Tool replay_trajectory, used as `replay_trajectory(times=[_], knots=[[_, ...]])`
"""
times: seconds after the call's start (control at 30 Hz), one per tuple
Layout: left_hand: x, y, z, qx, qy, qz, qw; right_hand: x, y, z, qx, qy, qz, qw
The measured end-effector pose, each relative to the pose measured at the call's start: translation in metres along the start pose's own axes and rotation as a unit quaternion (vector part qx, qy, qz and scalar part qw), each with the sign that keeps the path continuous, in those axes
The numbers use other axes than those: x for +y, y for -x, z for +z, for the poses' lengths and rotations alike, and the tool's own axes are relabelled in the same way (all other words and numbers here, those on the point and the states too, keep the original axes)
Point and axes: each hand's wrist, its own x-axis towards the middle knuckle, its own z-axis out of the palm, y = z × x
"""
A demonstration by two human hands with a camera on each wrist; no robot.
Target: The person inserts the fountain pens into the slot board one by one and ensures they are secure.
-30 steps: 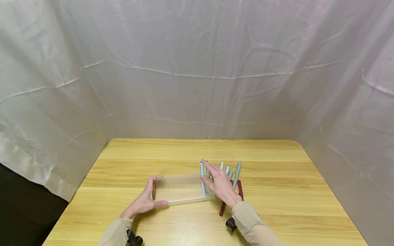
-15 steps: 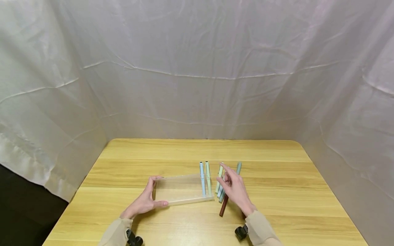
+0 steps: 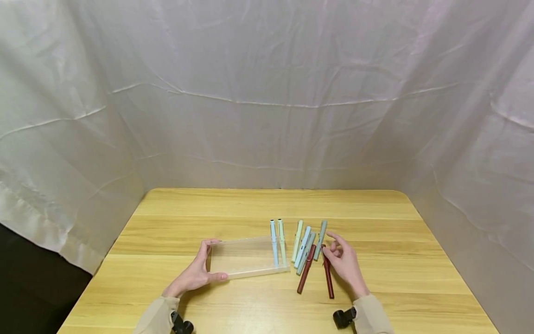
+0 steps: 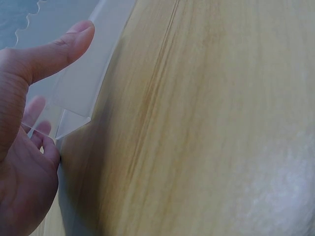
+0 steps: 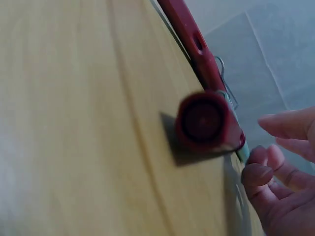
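My left hand [image 3: 196, 273] grips the left end of a clear plastic pen tray [image 3: 246, 271], with the thumb on its front edge and fingers at the back. The tray's scalloped edge shows in the left wrist view. Across its right end lie a light blue pen [image 3: 274, 243] and a light green pen [image 3: 282, 243]. My right hand [image 3: 345, 262] is just right of a dark red pen [image 3: 328, 280], thumb tip near its cap end, forefinger reaching toward a grey-green pen [image 3: 321, 239]. In the right wrist view nothing shows between the parted thumb and forefinger.
Between tray and right hand several pens lie aslant: a pale yellow-green pen [image 3: 297, 241], a light blue one, a blue-green one and another dark red pen [image 3: 306, 269]. All rest on a wooden table [image 3: 400, 260], with pale cloth curtains [image 3: 267, 130] around its back and sides.
My right hand has left the light blue and light green pens on the tray and moved right, over the loose pens, to beside the right-hand dark red pen. My left hand stays put.
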Motion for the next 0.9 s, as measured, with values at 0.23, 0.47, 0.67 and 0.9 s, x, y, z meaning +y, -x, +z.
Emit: replay_trajectory(times=[0.23, 0.47, 0.67, 0.9], knots=[[-0.0005, 0.0001, 0.0, 0.0, 0.001, -0.002, 1.0, 0.0056, 0.0022, -0.0055, -0.034, -0.008, 0.028, 0.999], [-0.0004, 0.0002, 0.0004, 0.0, 0.001, -0.001, 1.0, 0.0071, 0.0024, -0.007, -0.046, -0.006, 0.04, 0.998], [0.0004, 0.0003, 0.0002, 0.0, -0.001, -0.002, 1.0, 0.0092, 0.0018, -0.0069, -0.053, -0.005, 0.042, 0.998], [-0.0001, 0.0003, 0.0005, -0.002, 0.003, -0.001, 1.0, 0.0105, 0.0021, -0.0057, -0.055, 0.0, 0.043, 0.998]])
